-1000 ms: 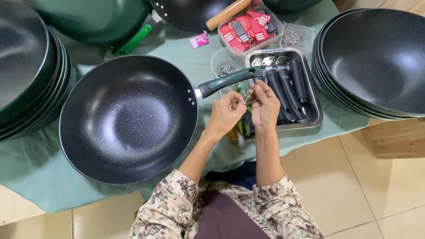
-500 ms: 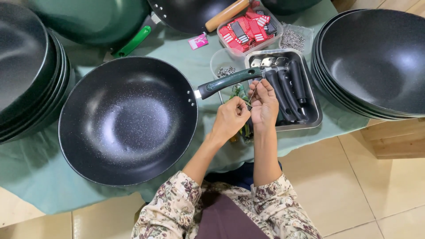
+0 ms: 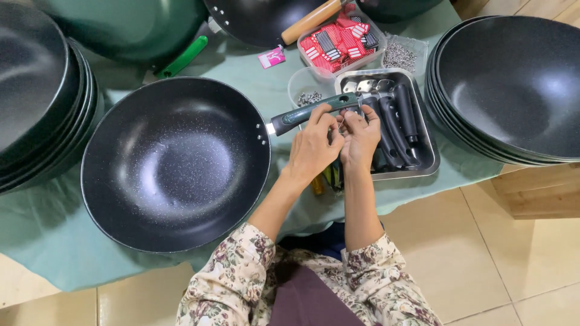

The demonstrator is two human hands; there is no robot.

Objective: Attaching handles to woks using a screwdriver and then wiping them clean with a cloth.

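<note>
a wide black speckled non-stick wok (image 3: 175,163) sits on the green-clothed worktop (image 3: 54,241), likely heavy and rigid, slick inside. its dark green moulded handle (image 3: 308,112) reaches over a shiny steel tray (image 3: 426,160) of spare black handles (image 3: 399,121), and looks the best place to grip. the left hand (image 3: 313,145) and right hand (image 3: 361,136) meet, fingers pinched at the handle's end; what they pinch is too small to tell.

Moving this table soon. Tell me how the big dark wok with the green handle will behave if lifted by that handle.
The wok looks rigid metal, so it should not flex. Its wide bowl sits far from the green handle, so it will probably feel front-heavy and dip. The rounded underside may rock on the green cloth if pushed.
</note>
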